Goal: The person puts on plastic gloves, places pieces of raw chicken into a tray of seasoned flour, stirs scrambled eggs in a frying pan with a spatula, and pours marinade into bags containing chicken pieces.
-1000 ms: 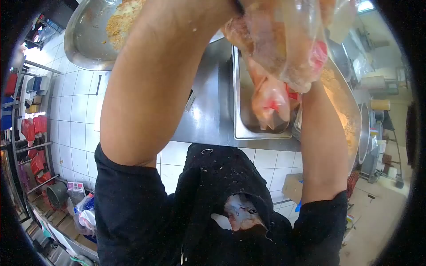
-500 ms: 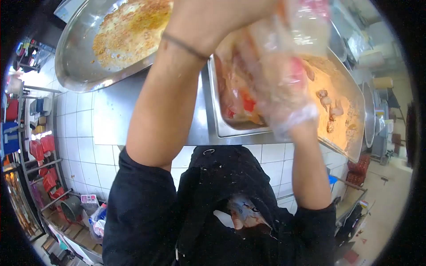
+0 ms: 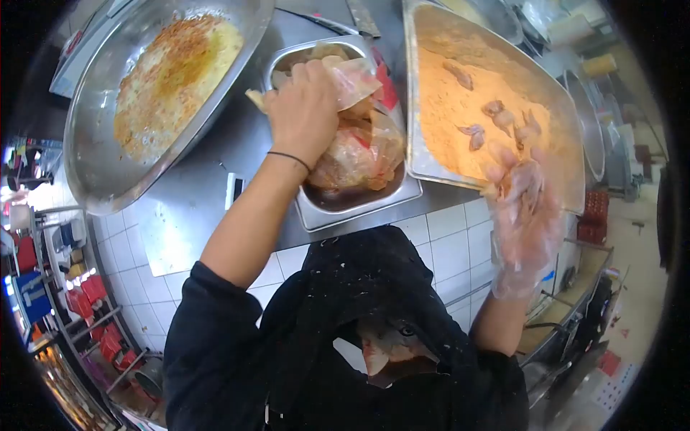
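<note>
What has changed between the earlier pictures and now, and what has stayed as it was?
The gloved right hand has moved off the plastic bag, rightward to the near edge of the breading tray, and holds what looks like raw chicken. The bag has come down into the steel pan, the bare left hand gripping it. The steel bowl stays left of the pan; meat pieces still lie in the tray.

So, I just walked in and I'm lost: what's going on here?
A person's bare left hand is on a plastic bag in a metal pan. The gloved right hand holds what looks like a raw meat piece at the near edge of a tray of orange powder, where several other pieces lie.
</note>
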`<state>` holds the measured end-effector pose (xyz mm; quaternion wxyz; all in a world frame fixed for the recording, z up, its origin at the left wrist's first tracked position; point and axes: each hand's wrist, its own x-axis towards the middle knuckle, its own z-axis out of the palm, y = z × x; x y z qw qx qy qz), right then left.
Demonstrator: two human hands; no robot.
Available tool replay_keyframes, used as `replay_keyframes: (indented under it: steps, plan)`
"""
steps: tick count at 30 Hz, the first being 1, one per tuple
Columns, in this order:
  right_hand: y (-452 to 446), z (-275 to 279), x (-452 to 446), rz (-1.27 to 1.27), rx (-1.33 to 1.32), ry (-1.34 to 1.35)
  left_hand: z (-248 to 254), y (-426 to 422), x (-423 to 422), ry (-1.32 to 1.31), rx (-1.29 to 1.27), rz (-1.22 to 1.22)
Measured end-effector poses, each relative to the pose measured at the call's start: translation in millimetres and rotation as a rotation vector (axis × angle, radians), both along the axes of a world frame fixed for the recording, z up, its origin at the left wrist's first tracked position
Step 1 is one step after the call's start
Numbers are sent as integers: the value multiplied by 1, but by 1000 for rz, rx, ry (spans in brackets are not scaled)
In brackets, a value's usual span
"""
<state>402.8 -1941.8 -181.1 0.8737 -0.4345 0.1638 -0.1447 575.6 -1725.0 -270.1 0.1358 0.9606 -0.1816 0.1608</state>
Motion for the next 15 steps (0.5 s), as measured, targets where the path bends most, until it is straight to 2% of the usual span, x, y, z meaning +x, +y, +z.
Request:
replay_keyframes:
  steps: [1,3,4,5,6,7,8,11,14,15]
  plan:
    - [-5,-2,-4,-5,143,-68,-2,4,3,-20,-20,-46]
    - [-15,-6,-8,38,244,-130,11,10,0,25,-166,-175]
    - [-15,-6,-8,27,274,-140,18,13,-3,-56,-207,-271]
    - [-16,-5,-10,6,296,-150,34,17,-10,-73,-172,-318]
    - [-18,-5,-12,-21,298,-149,45,21,-17,-226,23,-399]
    - [-20,-7,-12,-38,306,-147,54,15,-27,-128,-416,-369]
    - [-25,-7,-12,-43,323,-142,65,12,-40,-105,-495,-358]
    - [-51,-6,-13,-136,155,-102,64,22,-61,-32,-561,-359]
    - [-122,-1,-18,245,160,-428,49,34,-73,-15,-764,-347]
    - [-136,7,-20,107,62,-387,45,40,-79,-32,-797,-296]
